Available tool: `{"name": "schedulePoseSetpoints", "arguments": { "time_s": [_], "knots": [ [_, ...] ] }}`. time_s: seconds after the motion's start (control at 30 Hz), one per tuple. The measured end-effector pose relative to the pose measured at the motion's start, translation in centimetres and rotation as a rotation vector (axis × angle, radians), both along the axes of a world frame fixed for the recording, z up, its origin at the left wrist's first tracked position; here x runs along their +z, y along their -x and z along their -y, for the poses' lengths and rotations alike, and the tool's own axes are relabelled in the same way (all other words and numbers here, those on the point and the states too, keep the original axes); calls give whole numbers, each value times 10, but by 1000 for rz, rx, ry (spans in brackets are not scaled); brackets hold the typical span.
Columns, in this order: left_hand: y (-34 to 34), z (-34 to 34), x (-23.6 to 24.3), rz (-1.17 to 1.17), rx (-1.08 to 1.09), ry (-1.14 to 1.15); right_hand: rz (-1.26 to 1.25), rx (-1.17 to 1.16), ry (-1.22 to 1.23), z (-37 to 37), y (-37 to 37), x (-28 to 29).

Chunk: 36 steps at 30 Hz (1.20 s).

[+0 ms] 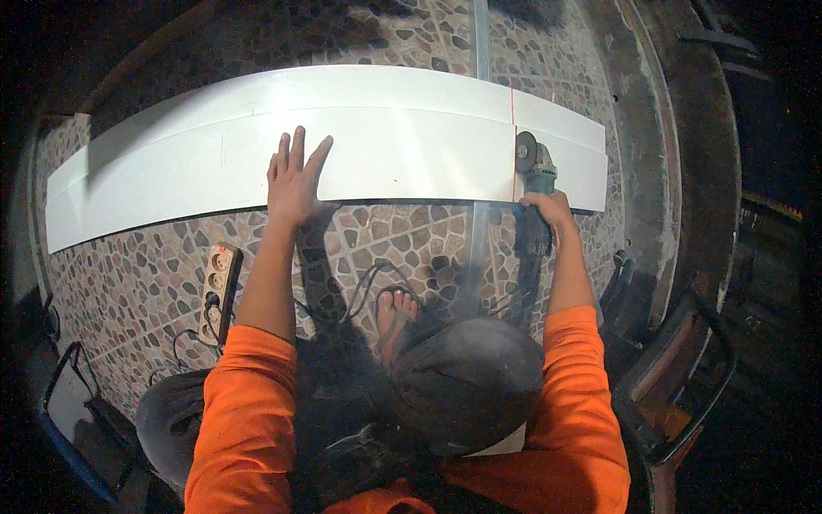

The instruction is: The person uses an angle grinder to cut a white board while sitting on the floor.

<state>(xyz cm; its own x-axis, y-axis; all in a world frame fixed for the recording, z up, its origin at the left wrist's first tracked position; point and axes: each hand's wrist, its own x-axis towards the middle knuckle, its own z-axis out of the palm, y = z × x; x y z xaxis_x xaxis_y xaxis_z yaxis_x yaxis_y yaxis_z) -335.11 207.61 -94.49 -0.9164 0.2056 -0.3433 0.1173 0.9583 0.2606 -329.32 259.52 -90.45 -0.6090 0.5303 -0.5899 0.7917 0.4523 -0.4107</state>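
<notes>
A long white panel (402, 137) lies flat on the pebble-patterned floor, spanning nearly the whole width of the view. My left hand (293, 182) presses flat on its near edge, fingers spread. My right hand (548, 208) grips the dark body of an angle grinder (534, 171). The grinder's disc (525, 152) sits on the panel beside a thin red line (512, 107) drawn across it near the right end. Both my sleeves are orange.
A wooden power strip (218, 291) with cables lies on the floor at my left. My sandalled foot (392, 313) rests below the panel. A metal strip (480, 34) runs across the floor. A chair frame (685, 368) stands at right, another frame (68, 411) at lower left.
</notes>
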Motion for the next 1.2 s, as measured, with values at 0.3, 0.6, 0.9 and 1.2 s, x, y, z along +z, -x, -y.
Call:
{"name": "schedulePoseSetpoints", "arguments": {
  "time_s": [0.3, 0.6, 0.9, 1.2],
  "knots": [
    [0, 3, -2, -19, -1, -2, 68, 13, -48, 4, 2, 6],
    [-1, 3, 1, -14, 8, -38, 37, -16, -37, 13, -2, 11],
    [-2, 3, 0, -26, 9, -35, 10, -31, -2, 21, -2, 19],
    [-3, 5, -4, -38, 10, -52, 1, -48, 10, 22, -3, 20]
  ]
}}
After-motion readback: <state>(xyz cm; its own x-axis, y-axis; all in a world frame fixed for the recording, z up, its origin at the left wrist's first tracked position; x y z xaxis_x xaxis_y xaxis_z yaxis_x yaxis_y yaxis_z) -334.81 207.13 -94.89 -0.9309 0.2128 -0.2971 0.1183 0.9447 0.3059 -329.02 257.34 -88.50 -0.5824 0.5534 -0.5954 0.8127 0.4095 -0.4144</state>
